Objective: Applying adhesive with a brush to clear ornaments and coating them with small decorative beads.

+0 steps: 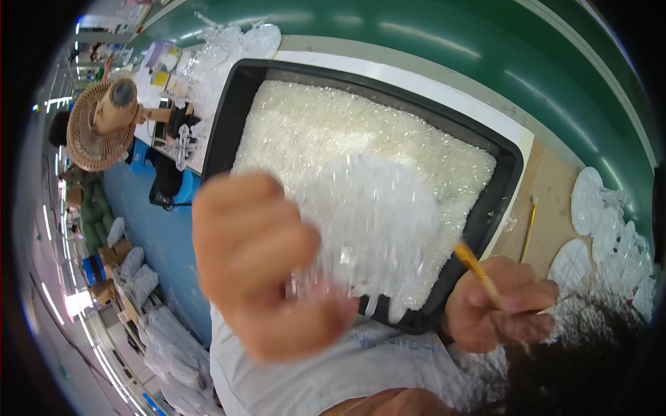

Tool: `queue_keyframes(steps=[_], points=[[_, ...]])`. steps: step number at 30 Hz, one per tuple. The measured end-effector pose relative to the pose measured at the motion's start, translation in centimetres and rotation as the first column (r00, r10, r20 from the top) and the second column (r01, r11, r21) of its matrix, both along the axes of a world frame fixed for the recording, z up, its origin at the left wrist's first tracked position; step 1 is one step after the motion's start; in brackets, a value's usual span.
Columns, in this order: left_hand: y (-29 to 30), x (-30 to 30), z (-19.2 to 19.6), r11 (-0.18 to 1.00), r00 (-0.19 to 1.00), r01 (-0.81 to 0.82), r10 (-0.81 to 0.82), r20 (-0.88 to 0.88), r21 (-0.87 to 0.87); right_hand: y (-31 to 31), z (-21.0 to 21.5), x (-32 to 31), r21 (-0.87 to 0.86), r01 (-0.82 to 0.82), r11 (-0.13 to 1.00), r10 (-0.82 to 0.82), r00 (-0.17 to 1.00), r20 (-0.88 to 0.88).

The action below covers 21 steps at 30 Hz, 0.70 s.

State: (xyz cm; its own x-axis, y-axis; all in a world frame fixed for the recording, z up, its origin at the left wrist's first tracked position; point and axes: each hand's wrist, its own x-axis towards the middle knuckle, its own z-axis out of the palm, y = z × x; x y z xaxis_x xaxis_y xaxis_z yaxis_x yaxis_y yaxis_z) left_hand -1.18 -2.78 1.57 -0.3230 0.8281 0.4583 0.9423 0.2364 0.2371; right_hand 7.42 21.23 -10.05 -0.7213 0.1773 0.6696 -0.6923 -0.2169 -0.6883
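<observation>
My left hand (257, 267), blurred by motion, has its fingers curled at the left edge of a round, translucent white piece (374, 222) with drip-like points along its lower side. The piece is over a black tray (510, 166) filled with glittering clear granules (333, 111). Whether it touches the granules is hard to tell through the blur. At the tray's lower right corner, my right hand (499, 301) is closed around a slim paintbrush (477, 270) with an orange-yellow end pointing up and left.
Another thin brush (531, 225) lies on brown board right of the tray. Several similar clear pieces (588, 201) lie farther right, and more (260, 41) at the far left. A brown fan (104, 128) stands left. A green surface (430, 35) runs behind.
</observation>
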Motion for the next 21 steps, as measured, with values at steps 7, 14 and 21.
queue_keyframes(steps=[7,14,21], points=[[1.5,-1.1,-1.8,0.501,0.544,-0.832,0.649,0.532,0.239,-0.9,0.3,0.2,-0.196,0.078,0.978,-0.099,0.99,-0.096],[0.9,-1.4,1.0,0.451,0.336,-0.888,0.769,0.545,-0.089,-0.8,1.6,-1.0,0.352,-0.173,0.92,0.156,0.985,0.076],[0.5,-0.2,-0.6,0.617,0.58,-0.784,0.77,0.267,-0.076,-1.7,2.9,-3.1,0.606,-0.146,0.782,0.308,0.936,-0.172]])
